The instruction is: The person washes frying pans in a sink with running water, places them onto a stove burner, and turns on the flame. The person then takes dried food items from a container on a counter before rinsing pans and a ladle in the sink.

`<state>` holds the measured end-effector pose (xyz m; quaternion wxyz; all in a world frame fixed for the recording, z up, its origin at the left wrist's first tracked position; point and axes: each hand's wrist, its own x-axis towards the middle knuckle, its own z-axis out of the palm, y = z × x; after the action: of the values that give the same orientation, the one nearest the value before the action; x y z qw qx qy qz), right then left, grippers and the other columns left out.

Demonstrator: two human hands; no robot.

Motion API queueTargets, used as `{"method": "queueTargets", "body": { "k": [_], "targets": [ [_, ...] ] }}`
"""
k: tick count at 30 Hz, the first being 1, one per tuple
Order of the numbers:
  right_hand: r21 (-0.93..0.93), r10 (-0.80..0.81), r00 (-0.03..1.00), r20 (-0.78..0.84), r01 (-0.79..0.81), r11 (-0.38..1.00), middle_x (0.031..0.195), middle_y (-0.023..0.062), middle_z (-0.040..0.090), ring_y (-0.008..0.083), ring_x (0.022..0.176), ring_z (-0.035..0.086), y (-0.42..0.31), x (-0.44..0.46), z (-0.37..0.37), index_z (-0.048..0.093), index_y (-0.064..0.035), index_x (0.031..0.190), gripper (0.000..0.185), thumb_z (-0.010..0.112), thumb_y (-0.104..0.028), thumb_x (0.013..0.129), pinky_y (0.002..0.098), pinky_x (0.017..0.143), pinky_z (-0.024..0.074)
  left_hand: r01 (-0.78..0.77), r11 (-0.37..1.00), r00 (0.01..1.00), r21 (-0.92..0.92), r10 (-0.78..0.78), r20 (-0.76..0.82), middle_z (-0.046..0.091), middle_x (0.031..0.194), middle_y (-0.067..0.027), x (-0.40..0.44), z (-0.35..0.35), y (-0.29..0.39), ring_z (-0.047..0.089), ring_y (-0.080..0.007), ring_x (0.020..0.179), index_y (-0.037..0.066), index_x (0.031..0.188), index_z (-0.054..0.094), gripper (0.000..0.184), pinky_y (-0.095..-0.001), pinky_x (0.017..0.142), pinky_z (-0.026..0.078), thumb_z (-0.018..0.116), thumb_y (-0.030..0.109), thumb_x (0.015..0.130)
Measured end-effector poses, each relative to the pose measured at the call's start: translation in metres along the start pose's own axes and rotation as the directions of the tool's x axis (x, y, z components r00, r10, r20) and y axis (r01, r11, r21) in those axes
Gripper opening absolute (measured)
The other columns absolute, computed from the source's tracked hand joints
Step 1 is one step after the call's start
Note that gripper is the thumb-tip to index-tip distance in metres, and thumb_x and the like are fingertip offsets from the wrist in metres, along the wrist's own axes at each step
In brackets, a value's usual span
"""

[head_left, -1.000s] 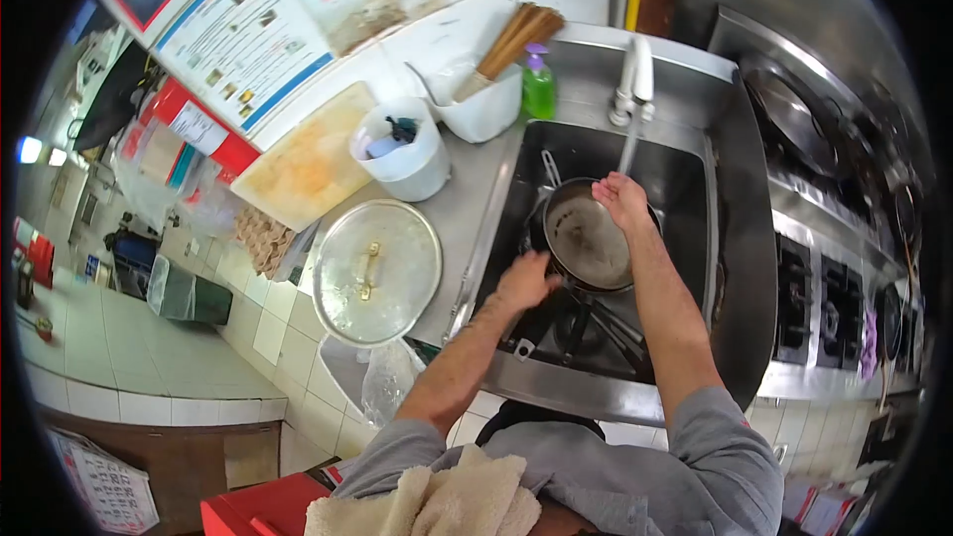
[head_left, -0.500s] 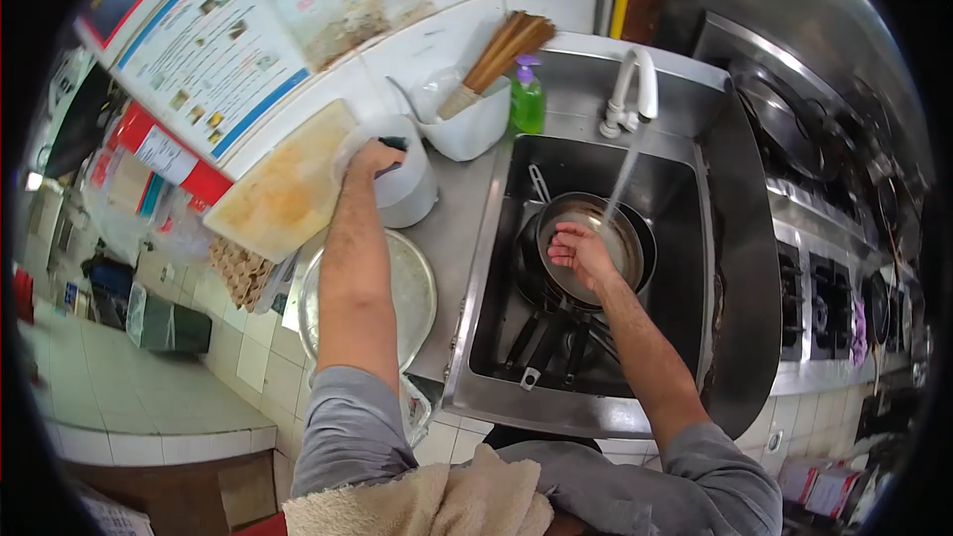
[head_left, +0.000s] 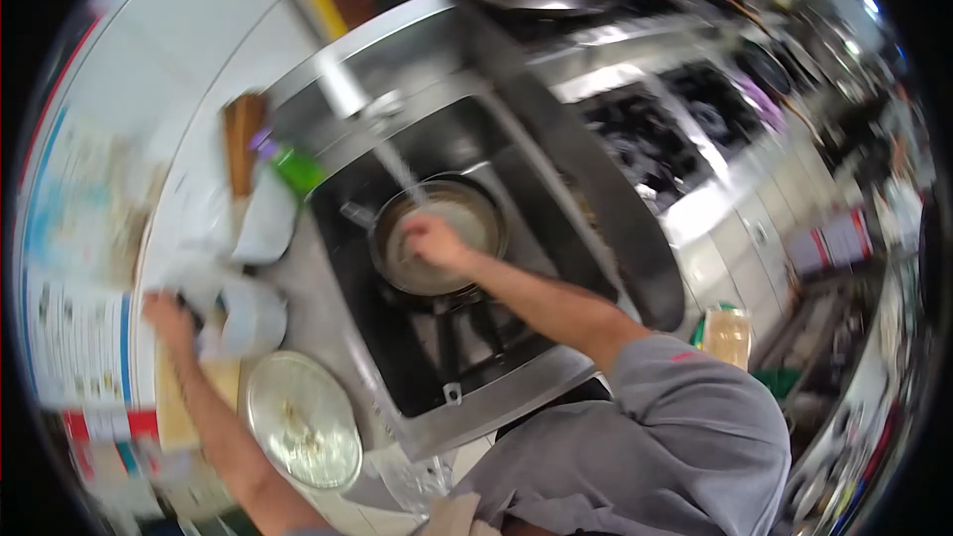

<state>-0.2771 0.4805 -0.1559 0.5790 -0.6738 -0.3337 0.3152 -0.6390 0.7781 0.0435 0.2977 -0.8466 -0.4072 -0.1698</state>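
Observation:
My right hand [head_left: 437, 241] hangs over a round metal pan [head_left: 467, 208] in the sink, its fingers curled in and nothing visible in them. Water from the white tap [head_left: 342, 87] falls into the pan just beyond it. More dark pan handles [head_left: 449, 342] point toward me underneath. My left hand [head_left: 171, 320] is at the left side of a white plastic bucket [head_left: 253, 318], closed around something dark and blurred that I cannot make out. Close to the bucket lies a round metal lid or tray [head_left: 303, 422].
A white tub [head_left: 266, 218] with brown wooden sticks [head_left: 241, 144] and a green soap bottle [head_left: 296, 169] line the sink's [head_left: 541, 228] left side. A cutting board [head_left: 184, 402] leans by the wall. Stove burners [head_left: 645, 139] stand beyond the sink's right wall.
The view has swung to the right and blurred. My left hand has come out of the bucket to its outer left side. My right hand stays above the pan under the running water.

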Motion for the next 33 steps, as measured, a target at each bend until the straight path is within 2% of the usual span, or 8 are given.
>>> {"method": "queueTargets", "body": {
  "k": [2,8,14,20,23,24,29,33],
  "targets": [
    [0.109,-0.026,0.999,0.048,0.021,0.994,0.08,0.0085,0.061,0.0147,0.077,0.057,-0.027,-0.004,0.004,0.058,-0.0015,0.1,0.027,0.057,-0.007,0.074,0.0282,0.068,0.0465,0.174,0.983,0.955,-0.055,-0.155,0.254,0.05,0.097,-0.0219,0.017,-0.039,0.009,0.046,-0.0362,0.095,-0.002,0.077,0.055,0.025,-0.0426,0.083,0.036,0.057,0.001,0.052],
    [0.429,-0.103,0.929,0.356,-0.065,0.901,0.093,0.0081,0.058,0.0159,0.08,0.055,-0.088,0.007,0.002,0.048,-0.0057,0.116,0.043,0.062,-0.016,0.077,0.03,0.072,0.045,0.11,0.881,0.956,-0.461,-0.22,-0.193,0.05,0.101,-0.0127,0.015,-0.085,0.071,0.047,-0.0272,0.099,-0.002,0.092,0.053,0.035,-0.034,0.089,0.035,0.072,0.006,0.063],
    [0.811,-0.16,0.796,0.584,-0.564,0.153,0.113,0.0071,0.052,0.02,0.105,0.048,-0.072,0.031,0.014,0.042,-0.0184,0.125,0.056,0.066,-0.022,0.075,0.044,0.089,0.0391,0.373,0.27,0.927,-0.888,-0.061,0.371,0.051,0.112,-0.0088,-0.021,-0.076,0.293,0.046,-0.0188,0.103,0.0,0.106,0.054,0.044,-0.0301,0.089,0.036,0.071,0.011,0.067],
    [0.111,0.105,0.989,0.108,-0.117,0.987,0.086,0.0063,0.061,0.0145,0.079,0.056,0.043,0.037,-0.042,0.06,-0.0073,0.1,0.038,0.067,-0.013,0.063,0.0287,0.07,0.0458,0.352,0.667,0.911,-0.656,-0.082,0.405,0.043,0.118,-0.0209,-0.179,-0.028,0.374,0.042,-0.0309,0.111,-0.003,0.12,0.038,0.056,-0.0397,0.096,0.032,0.062,0.027,0.079],
    [-0.45,-0.213,0.964,0.16,0.263,0.854,0.108,0.0154,0.055,0.0298,0.096,0.054,0.088,0.035,-0.055,0.059,-0.0075,0.102,0.037,0.062,-0.008,0.065,0.0362,0.082,0.0447,0.941,-0.09,0.332,-0.325,0.075,0.94,0.052,0.098,-0.0175,-0.224,-0.026,0.383,0.056,-0.027,0.081,-0.002,0.115,0.039,0.048,-0.0375,0.066,0.047,0.059,0.026,0.081],
    [-0.533,0.046,0.932,0.36,0.165,0.83,0.113,0.0156,0.052,0.0297,0.103,0.05,0.093,0.031,-0.05,0.058,-0.0087,0.104,0.038,0.062,-0.01,0.066,0.0359,0.087,0.0415,0.929,-0.37,0.135,-0.022,0.281,0.95,0.055,0.088,-0.0151,-0.212,-0.039,0.384,0.059,-0.023,0.066,-0.002,0.112,0.041,0.044,-0.0341,0.053,0.049,0.058,0.025,0.081],
    [-0.693,0.144,0.814,0.562,0.37,0.618,0.125,0.0188,0.041,0.033,0.118,0.038,0.123,0.008,0.019,0.058,-0.0101,0.107,0.038,0.062,-0.009,0.069,0.0373,0.097,0.034,0.963,-0.071,0.263,-0.259,0.448,0.855,0.047,0.053,-0.0048,-0.202,-0.04,0.392,0.047,-0.0149,0.038,-0.001,0.091,0.043,0.021,-0.0293,0.035,0.04,0.054,0.014,0.081],
    [-0.384,-0.492,0.628,0.604,0.769,0.511,0.129,0.0219,0.035,0.0369,0.12,0.035,0.15,0.092,0.055,0.056,-0.0116,0.11,0.039,0.061,-0.007,0.071,0.0397,0.099,0.0308,0.963,-0.023,0.251,-0.268,0.431,0.867,0.047,0.054,-0.0049,-0.191,-0.045,0.385,0.048,-0.0136,0.039,-0.002,0.085,0.043,0.017,-0.0286,0.035,0.04,0.053,0.011,0.079]
  ]
}}
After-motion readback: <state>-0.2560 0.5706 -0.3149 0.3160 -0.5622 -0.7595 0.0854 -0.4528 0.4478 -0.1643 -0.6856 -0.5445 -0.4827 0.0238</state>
